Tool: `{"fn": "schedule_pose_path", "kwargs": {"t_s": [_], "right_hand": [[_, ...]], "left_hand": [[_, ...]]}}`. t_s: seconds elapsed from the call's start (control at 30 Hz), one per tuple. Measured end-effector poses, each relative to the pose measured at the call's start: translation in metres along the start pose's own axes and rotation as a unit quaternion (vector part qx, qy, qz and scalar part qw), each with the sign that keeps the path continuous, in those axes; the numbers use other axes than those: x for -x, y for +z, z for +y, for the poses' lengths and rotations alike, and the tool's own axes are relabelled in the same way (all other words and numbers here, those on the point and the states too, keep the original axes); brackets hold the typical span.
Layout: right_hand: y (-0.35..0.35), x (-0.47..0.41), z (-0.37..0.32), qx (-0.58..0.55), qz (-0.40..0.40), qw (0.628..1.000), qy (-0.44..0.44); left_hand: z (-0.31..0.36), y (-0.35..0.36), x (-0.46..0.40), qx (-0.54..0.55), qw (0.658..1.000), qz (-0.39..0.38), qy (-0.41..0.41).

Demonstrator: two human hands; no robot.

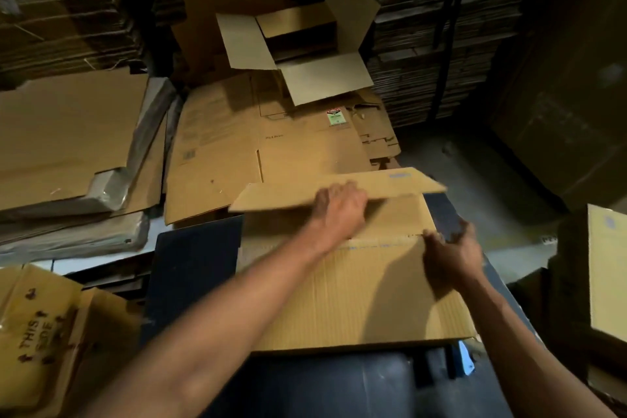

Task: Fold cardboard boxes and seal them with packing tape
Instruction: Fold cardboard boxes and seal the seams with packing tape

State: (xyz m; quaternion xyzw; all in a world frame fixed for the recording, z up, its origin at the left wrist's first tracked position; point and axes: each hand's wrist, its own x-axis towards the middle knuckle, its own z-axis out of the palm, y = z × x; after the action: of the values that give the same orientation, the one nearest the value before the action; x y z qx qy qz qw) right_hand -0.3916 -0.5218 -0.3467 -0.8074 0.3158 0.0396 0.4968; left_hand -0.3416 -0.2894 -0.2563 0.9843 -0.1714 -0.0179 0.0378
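- At nine o'clock lies a stack of flat cardboard sheets (68, 132), partly wrapped in clear plastic.
- At seven o'clock sits a printed box (40, 332) with "THIS SIDE" on it, its flaps loose.
- At the middle, toward eleven o'clock of the work, flattened cartons (237, 146) cover the floor.
- At twelve o'clock stands an open box (305, 41) with its flaps spread out.
- The cardboard box (356, 292) being folded lies flat on the dark table (193, 265), just below the middle of the view, toward five o'clock.
- Its far flap (339, 187) is raised and tilted, blurred by motion.
- The left hand (342, 207) reaches across to that flap and grips its near edge, fingers curled under it.
- The right hand (451, 254), at three o'clock of the box, grips the box's right edge near the fold line, fingers curled round it.
- At four o'clock, at the frame's right edge, another box (607, 271) stands upright in shadow.
- Tall piles of flat cardboard (441, 27) fill the background from ten to two o'clock.
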Motion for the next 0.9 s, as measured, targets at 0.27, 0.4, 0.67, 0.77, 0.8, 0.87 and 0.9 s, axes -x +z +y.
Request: {"fn": "schedule_pose_path", "kwargs": {"t_s": [0.27,0.4,0.67,0.77,0.8,0.87,0.9], "right_hand": [[0.019,0.027,0.012,-0.020,-0.035,0.994,-0.104],[0.035,0.039,0.015,-0.019,-0.049,0.989,-0.138],[0.025,0.035,0.017,-0.042,-0.078,0.987,-0.134],[-0.003,0.010,0.039,0.054,-0.101,0.977,-0.177],[-0.016,0.001,0.048,0.127,-0.086,0.968,-0.200],[-0.040,-0.018,0.068,0.297,-0.107,0.919,-0.235],[-0.049,-0.026,0.074,0.379,-0.151,0.877,-0.253]], "left_hand": [[-0.009,0.138,0.116,0.044,0.997,-0.034,-0.047],[-0.008,0.131,0.160,0.046,0.993,-0.029,-0.106],[-0.011,0.132,0.127,0.019,0.980,-0.049,-0.190],[-0.009,0.137,0.124,0.026,0.985,-0.067,-0.158],[-0.009,0.139,0.124,0.023,0.986,-0.059,-0.156],[-0.006,0.144,0.120,0.026,0.986,-0.056,-0.154],[-0.004,0.145,0.119,0.030,0.986,-0.051,-0.159]]}}
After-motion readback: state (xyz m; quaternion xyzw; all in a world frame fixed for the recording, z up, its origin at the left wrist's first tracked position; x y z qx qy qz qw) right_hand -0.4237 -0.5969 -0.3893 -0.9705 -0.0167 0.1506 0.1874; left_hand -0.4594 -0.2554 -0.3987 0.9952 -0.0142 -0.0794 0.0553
